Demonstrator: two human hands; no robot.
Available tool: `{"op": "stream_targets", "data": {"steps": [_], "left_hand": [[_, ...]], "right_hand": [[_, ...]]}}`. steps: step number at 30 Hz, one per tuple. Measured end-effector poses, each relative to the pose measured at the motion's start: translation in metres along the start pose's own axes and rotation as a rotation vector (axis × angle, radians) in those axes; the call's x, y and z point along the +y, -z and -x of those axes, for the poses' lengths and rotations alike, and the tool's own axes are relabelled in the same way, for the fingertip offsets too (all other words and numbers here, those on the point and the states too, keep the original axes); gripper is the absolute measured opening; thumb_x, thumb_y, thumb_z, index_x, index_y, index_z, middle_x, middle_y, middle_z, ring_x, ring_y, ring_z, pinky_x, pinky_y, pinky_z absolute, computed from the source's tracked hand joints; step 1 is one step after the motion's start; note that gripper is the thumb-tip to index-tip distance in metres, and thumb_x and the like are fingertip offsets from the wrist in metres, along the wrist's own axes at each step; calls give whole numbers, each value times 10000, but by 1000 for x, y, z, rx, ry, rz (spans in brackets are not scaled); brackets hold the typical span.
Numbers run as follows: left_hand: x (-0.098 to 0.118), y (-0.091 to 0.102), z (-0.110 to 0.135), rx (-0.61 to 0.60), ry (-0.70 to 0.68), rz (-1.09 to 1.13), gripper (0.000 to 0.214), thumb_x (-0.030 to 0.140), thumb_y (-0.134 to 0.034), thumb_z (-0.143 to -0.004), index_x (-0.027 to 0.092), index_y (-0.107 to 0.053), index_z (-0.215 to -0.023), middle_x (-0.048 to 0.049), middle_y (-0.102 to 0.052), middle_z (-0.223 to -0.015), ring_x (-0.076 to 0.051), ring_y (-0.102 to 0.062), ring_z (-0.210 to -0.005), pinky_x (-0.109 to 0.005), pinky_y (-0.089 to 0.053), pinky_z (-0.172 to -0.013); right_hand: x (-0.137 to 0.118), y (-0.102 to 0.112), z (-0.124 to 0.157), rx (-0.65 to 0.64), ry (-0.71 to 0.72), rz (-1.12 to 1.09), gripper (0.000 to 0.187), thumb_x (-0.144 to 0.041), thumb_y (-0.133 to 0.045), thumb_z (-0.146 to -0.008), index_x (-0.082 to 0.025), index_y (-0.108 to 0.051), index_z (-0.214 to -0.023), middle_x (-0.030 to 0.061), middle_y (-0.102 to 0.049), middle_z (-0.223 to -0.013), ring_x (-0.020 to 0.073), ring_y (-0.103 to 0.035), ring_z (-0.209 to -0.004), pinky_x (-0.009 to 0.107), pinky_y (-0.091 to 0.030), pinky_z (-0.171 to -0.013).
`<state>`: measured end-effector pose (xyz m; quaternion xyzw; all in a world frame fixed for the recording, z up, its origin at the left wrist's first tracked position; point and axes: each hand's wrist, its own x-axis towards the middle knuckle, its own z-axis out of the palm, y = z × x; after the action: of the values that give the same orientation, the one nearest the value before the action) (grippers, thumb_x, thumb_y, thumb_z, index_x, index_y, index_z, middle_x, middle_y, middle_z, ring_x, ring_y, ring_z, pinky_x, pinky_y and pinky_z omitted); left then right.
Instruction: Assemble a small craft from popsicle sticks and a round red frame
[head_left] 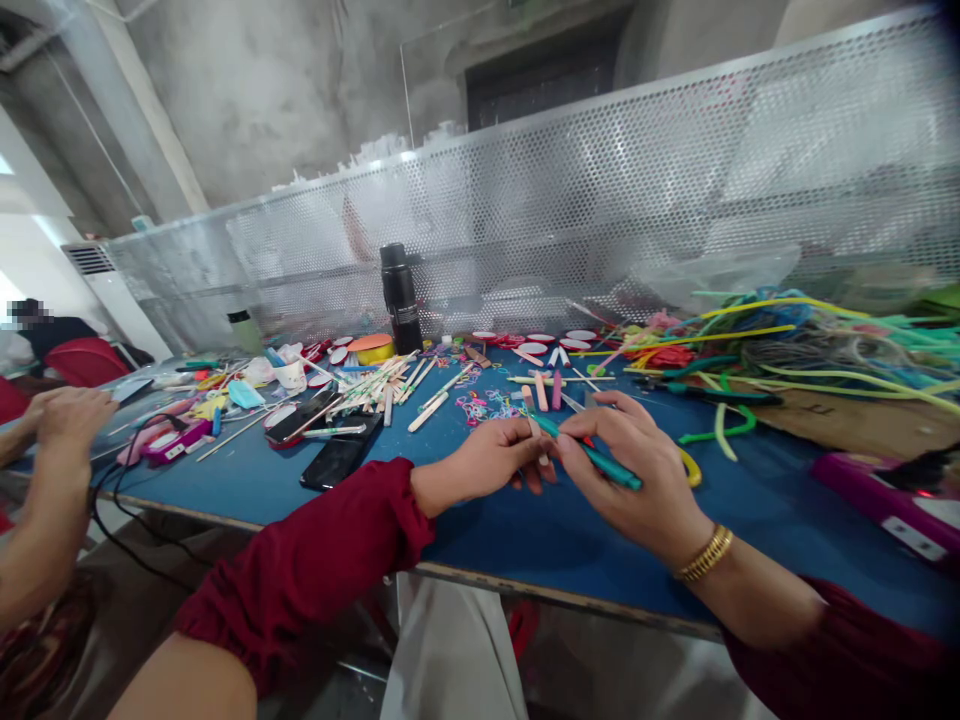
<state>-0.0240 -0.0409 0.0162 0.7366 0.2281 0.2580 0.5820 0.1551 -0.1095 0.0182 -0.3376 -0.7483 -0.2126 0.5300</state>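
Perforated metal panel [525, 235] behind a blue tabletop [465, 535], both cut off at the right edge of my feed. At centre, I see 2 hands working close together above the table. Left hand [499, 458]: thumb and fingertips pinch a small pale piece [535, 427], mostly hidden by the fingers; I cannot tell its shape. Right hand [637, 465]: thumb and fingers close on a slim teal tool [611, 467], its tip beside the left fingertips; whether tip and piece touch, I cannot tell. Gold bracelet [705, 555] on the right wrist. Right: tangled coloured strands [795, 335] partly cover a sheet of cardboard [817, 412]; a purple device [885, 510] is cropped by the frame. Left: a black phone [337, 460], partly covered by pale sticks [390, 385]. Far left: a co-worker's forearm [56, 520], body out of frame.
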Motion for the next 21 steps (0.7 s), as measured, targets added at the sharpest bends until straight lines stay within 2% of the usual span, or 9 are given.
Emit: {"op": "stream_targets", "data": {"steps": [10, 21], "left_hand": [[4, -1, 0, 27, 50, -15, 562, 716, -703, -823, 170, -571, -830, -13, -689, -737, -89, -625, -564, -201, -419, -515], [0, 1, -1, 16, -8, -1, 538, 689, -706, -835, 162, -607, -884, -19, -687, -788, -95, -635, -571, -210, -419, -499]], "right_hand": [[-2, 0, -1, -8, -6, 0, 136, -157, -676, -918, -255, -583, -902, -45, -702, -745, 157, -651, -642, 445, -498, -996], [2, -1, 2, 18, -8, 54, 123, -165, -666, -914, -250, -579, -899, -37, -709, -749, 164, -673, -644, 458, -507, -1009]]}}
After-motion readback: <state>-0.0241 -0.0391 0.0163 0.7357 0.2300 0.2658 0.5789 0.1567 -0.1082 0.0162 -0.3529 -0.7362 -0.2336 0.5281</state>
